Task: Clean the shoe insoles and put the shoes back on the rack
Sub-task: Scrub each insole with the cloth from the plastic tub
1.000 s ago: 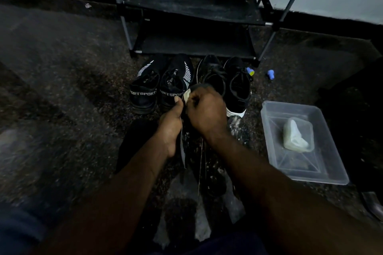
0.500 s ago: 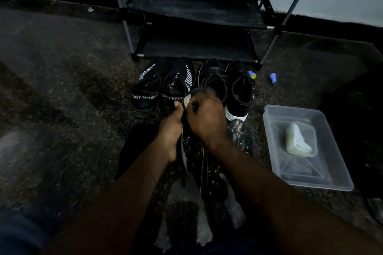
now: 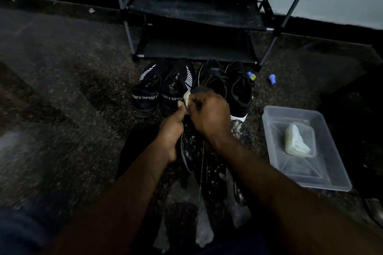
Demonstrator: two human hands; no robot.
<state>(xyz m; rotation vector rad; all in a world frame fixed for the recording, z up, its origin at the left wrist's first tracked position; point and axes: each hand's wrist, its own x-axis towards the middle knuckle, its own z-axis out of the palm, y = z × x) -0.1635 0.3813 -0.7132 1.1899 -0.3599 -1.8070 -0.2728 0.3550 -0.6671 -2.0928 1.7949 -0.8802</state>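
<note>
My left hand (image 3: 171, 130) grips a dark shoe insole (image 3: 186, 157) held on edge above the floor. My right hand (image 3: 209, 114) pinches a small pale cloth (image 3: 187, 97) against the insole's upper end. Two black pairs stand on the floor just beyond my hands: the "SPORT" pair (image 3: 161, 89) on the left and the laced pair (image 3: 230, 85) on the right. Behind them stands the black shoe rack (image 3: 194, 12) with bare shelves. More dark insoles (image 3: 215, 176) lie on the wet, speckled floor under my hands.
A clear plastic tub (image 3: 323, 174) with a pale soap-like lump (image 3: 296, 141) sits on the floor at the right. Two small blue items (image 3: 272, 78) lie near the rack's right leg. A dark object (image 3: 136, 147) lies left of my left forearm.
The hands stay on the insole; my right hand with the cloth has shifted slightly along its top end. The camera has tilted a little, so the scene sits lower in view.
</note>
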